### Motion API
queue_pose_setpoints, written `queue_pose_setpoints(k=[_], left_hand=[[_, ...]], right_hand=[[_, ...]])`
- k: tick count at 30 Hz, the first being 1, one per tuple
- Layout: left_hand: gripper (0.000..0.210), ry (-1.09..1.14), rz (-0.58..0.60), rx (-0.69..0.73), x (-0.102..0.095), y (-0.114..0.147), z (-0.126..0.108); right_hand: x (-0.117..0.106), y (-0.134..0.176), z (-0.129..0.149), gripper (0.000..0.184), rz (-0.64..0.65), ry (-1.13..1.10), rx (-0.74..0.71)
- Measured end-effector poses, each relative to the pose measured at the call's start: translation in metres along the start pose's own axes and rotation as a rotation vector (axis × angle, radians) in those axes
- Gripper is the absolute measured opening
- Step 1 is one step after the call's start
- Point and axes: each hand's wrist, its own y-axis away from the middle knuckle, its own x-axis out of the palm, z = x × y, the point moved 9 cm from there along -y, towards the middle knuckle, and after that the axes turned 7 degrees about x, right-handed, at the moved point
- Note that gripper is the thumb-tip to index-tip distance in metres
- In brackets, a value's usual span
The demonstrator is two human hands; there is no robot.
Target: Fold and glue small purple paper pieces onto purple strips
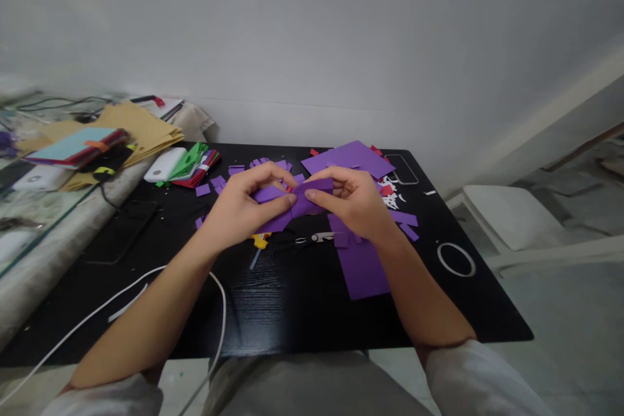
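Both hands hold a folded piece of purple paper above the middle of the dark table. My left hand pinches its left part between thumb and fingers. On the other side, my right hand grips the right part, its thumb pressed on the near face. Beneath the hands lie a yellow glue gun with a glue stick in it and a pair of pliers-like snips. A large purple sheet lies under my right forearm, with small purple strips on it.
Purple scraps are scattered behind the hands, and another purple sheet lies at the back. White shreds sit to the right. A white cable crosses the near left. Colored paper stacks stand at the left, and a white stool at the right.
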Motion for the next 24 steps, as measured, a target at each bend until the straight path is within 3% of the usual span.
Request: queue_pose_setpoints(k=[7,11,15,21,24], left_hand=[[0.007,0.011,-0.001,0.028,-0.002,-0.001,-0.001],[0.007,-0.045,0.015,0.050,-0.004,0.000,-0.006],[0.009,-0.118,0.047,0.091,0.000,0.004,-0.013],[0.011,-0.189,0.117,0.148,0.002,0.005,-0.022],[0.019,-0.161,0.137,0.104,0.001,0.005,-0.019]], right_hand=[[-0.005,0.000,0.002,0.014,0.082,0.066,0.005],[0.000,0.002,-0.004,0.023,0.161,-0.027,0.115],[0.001,0.001,-0.004,0.029,0.112,0.057,0.126],[0.002,0.002,0.004,0.020,0.072,0.178,0.035],[0.002,0.005,0.007,0.017,0.054,0.211,0.011]])
